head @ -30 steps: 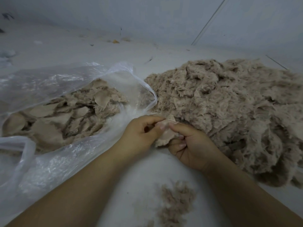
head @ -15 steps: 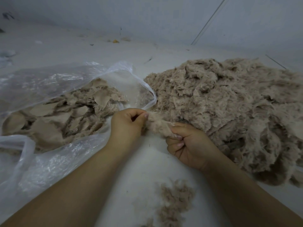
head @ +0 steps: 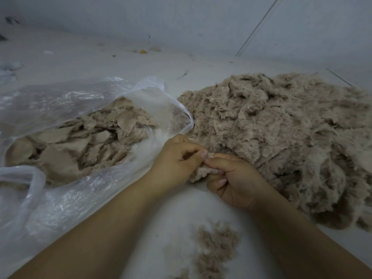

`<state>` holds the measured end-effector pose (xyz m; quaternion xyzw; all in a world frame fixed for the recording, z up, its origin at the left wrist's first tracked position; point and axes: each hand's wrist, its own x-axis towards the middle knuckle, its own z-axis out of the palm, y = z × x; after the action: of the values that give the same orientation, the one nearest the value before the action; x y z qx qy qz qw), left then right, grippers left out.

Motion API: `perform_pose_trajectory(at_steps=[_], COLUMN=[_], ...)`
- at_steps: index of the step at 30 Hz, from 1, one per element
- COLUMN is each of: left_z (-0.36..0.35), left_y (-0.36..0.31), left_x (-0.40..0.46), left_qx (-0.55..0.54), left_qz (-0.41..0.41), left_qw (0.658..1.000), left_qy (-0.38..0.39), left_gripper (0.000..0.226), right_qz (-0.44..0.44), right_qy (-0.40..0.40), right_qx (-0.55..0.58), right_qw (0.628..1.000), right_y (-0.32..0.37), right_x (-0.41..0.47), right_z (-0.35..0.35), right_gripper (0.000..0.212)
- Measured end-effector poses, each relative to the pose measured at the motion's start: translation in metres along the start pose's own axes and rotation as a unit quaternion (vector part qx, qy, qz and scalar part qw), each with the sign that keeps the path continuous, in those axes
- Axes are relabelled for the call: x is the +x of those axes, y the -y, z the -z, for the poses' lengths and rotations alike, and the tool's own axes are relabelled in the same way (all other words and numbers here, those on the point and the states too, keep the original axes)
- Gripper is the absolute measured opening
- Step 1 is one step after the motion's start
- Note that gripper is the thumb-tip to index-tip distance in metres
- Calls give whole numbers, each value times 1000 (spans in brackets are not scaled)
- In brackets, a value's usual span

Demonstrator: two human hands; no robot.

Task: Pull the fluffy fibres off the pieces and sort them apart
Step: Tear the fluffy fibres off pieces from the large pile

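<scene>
Here both hands, left hand (head: 177, 158) and right hand (head: 233, 178), apparently pinch one fluffy piece (head: 198, 173).

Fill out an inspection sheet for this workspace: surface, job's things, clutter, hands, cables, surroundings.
Surface: pale floor, dusty.
Job's things: fluffy pile at right; clear bag of pieces at left; loose fibres near the arms; one piece in both hands.
Clutter: small scraps by the wall.
Hands: left hand and right hand both pinch the piece.
Cables: nothing seen.
Surroundings: plain wall.
</scene>
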<state>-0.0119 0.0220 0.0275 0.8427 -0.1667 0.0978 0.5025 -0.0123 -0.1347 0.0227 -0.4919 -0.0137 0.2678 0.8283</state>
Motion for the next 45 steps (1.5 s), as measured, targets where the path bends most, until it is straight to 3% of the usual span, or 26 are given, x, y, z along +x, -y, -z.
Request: perform_pose_trajectory(at_steps=[3,8,13,15,16,18,20,23,26,29,34,38,41,45], left_z=[4,0,11,14,13,9,3,-1,3,7,10,10,9,8], left_y=[-2,1,14,14,13,6,0,-5,-6,-3,2,3,2,2], left_x=[1,0,4,2,-1,-6,-8,-11,-13,-11,-10,-10,-11,-10], left_qx=[-40,-68,88,157,157,96,-3,-95,-196,-243,-262,-264,-294,-321], left_qz=[46,52,42,24,14,12,70,178,218,217,192,188,200,230], left_qw=[998,990,978,973,972,977,984,978,956,945,945,944,933,919], left_qy=[-23,-116,-185,-170,-172,-190,-165,-59,13,18,29,63,51,11], left_gripper=[23,18,10,26,29,7,21,38,25,13,26,20,31,41], right_qz=[-8,-17,-16,-11,-11,-15,-12,3,3,2,0,1,0,-4], right_qy=[-1,6,0,-8,-8,0,3,3,7,5,-23,5,28,-23], right_qx=[-2,19,44,66,79,93,102,94,113,102,103,83,71,79], right_qw=[1000,1000,999,998,997,996,995,996,994,995,994,997,997,997], right_y=[-1,-1,0,0,0,-2,-3,-2,-3,-1,-1,-2,1,-1], right_x=[0,1,0,1,1,1,1,0,-2,-2,1,0,-3,1], right_z=[-1,-1,-1,-2,-3,-3,-3,-4,-4,-5,-2,-3,-6,-7], right_gripper=[15,13,20,19,17,26,29,26,27,27,14,33,24,16])
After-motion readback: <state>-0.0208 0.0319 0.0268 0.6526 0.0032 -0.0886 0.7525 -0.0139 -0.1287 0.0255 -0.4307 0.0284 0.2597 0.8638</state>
